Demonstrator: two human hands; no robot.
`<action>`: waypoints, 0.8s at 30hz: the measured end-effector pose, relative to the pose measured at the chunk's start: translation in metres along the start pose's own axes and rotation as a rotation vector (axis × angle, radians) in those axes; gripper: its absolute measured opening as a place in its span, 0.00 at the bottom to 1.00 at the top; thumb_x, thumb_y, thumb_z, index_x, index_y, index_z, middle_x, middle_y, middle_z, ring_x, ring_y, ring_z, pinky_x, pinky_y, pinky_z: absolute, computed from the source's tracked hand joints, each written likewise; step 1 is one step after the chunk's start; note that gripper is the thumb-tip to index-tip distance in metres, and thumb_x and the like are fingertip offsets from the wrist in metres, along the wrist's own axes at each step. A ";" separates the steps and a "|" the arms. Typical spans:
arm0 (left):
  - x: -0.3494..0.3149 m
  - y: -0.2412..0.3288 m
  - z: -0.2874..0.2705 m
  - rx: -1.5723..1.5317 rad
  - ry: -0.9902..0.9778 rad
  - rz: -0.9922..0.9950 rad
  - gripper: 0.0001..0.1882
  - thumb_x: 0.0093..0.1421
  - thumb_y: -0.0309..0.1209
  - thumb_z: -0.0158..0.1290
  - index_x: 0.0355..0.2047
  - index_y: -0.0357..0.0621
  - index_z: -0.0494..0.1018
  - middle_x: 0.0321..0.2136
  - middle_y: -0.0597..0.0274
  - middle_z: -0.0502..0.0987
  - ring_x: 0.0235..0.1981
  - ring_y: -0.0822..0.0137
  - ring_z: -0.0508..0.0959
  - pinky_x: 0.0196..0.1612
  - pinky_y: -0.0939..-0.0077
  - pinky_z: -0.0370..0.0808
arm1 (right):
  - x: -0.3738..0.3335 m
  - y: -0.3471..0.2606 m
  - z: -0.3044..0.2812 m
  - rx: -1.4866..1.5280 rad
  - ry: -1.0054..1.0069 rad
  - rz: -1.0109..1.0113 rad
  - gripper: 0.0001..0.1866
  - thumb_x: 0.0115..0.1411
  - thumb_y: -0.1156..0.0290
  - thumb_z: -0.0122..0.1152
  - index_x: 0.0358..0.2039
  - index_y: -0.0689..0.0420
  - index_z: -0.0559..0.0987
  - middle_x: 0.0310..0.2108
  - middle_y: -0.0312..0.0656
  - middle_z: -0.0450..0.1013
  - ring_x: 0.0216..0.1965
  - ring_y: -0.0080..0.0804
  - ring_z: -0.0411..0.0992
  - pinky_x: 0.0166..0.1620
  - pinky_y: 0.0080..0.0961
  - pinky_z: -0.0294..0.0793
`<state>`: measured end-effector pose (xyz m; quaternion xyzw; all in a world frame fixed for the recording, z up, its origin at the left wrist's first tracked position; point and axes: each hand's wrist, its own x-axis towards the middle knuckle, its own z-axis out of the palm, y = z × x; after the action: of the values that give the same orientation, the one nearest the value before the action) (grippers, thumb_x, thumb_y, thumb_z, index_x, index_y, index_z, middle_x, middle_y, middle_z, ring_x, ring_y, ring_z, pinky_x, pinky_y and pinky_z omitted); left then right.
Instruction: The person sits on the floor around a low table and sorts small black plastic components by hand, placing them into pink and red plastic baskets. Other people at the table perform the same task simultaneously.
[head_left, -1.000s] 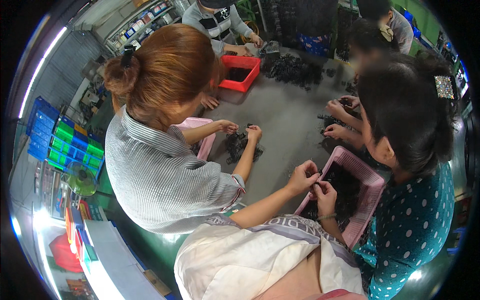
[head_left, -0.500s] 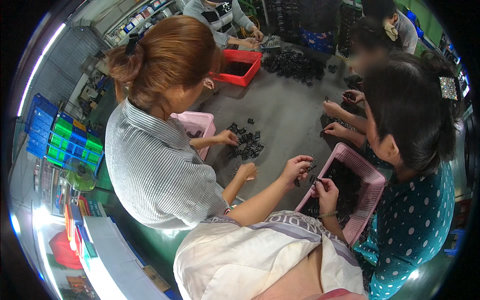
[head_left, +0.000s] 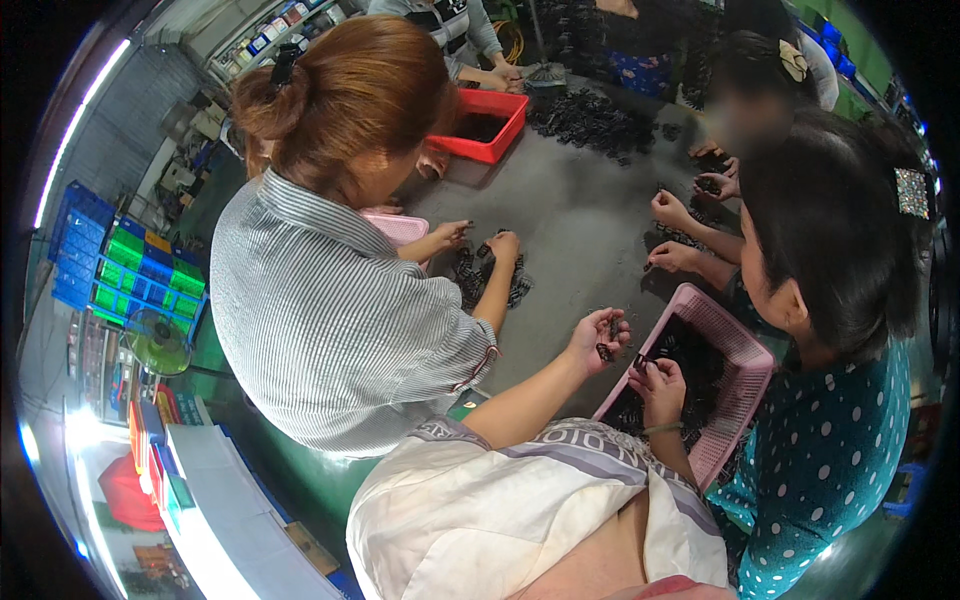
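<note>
My left hand (head_left: pixel 598 338) is palm up above the grey table, its fingers curled round a few small black ribbed pieces (head_left: pixel 605 352). Just to its right, my right hand (head_left: pixel 661 390) pinches one small black piece (head_left: pixel 640 362) between thumb and fingertips, over the near left edge of a pink perforated basket (head_left: pixel 742 345). More dark pieces (head_left: pixel 700 365) fill the basket; their exact kind is too small to make out. The two hands are apart.
A person in a striped shirt (head_left: pixel 330 310) works close on my left, beside a small heap of black pieces (head_left: pixel 475 280). Another in a dotted teal top (head_left: pixel 840 450) sits close on my right. A red tray (head_left: pixel 495 148) and a large black heap (head_left: pixel 595 122) lie at the far end.
My left hand has turned more palm up, showing the pieces in it. My right hand has shifted slightly right. The striped-shirt person's near hand has moved up to the heap.
</note>
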<state>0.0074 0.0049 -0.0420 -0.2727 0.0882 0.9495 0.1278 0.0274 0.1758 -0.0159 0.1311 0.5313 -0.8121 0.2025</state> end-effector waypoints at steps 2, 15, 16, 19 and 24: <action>0.004 -0.001 -0.003 -0.012 0.067 -0.016 0.11 0.59 0.39 0.43 0.33 0.47 0.69 0.23 0.58 0.72 0.22 0.65 0.72 0.16 0.82 0.68 | 0.003 0.003 -0.004 0.004 0.057 0.005 0.05 0.56 0.76 0.51 0.35 0.58 0.67 0.27 0.39 0.71 0.24 0.27 0.74 0.25 0.19 0.75; 0.010 -0.031 0.015 0.191 0.091 -0.118 0.11 0.58 0.37 0.47 0.34 0.43 0.68 0.28 0.55 0.72 0.27 0.62 0.74 0.30 0.71 0.74 | 0.010 0.004 -0.023 -0.048 0.262 -0.014 0.08 0.56 0.75 0.50 0.38 0.58 0.72 0.22 0.30 0.64 0.18 0.18 0.66 0.21 0.15 0.71; 0.012 -0.033 0.013 0.202 0.071 -0.128 0.11 0.58 0.37 0.47 0.34 0.43 0.68 0.28 0.55 0.72 0.27 0.62 0.74 0.30 0.71 0.74 | 0.012 0.007 -0.027 -0.056 0.254 -0.012 0.08 0.56 0.75 0.50 0.38 0.57 0.72 0.22 0.30 0.64 0.19 0.18 0.67 0.21 0.15 0.71; 0.018 -0.041 0.008 0.272 0.043 -0.148 0.11 0.57 0.35 0.49 0.36 0.43 0.69 0.28 0.57 0.72 0.28 0.64 0.74 0.32 0.72 0.74 | 0.016 0.015 -0.036 -0.073 0.240 0.001 0.09 0.56 0.75 0.49 0.38 0.57 0.72 0.24 0.31 0.67 0.19 0.17 0.67 0.21 0.14 0.70; 0.006 -0.050 0.019 0.429 0.039 -0.164 0.12 0.56 0.35 0.50 0.39 0.45 0.70 0.29 0.63 0.72 0.29 0.70 0.73 0.34 0.73 0.72 | 0.015 0.015 -0.036 -0.054 0.235 0.022 0.08 0.57 0.74 0.48 0.37 0.58 0.73 0.29 0.35 0.72 0.21 0.18 0.68 0.22 0.14 0.71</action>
<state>0.0074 0.0582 -0.0339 -0.2639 0.2680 0.8900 0.2577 0.0208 0.2006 -0.0492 0.2258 0.5716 -0.7742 0.1511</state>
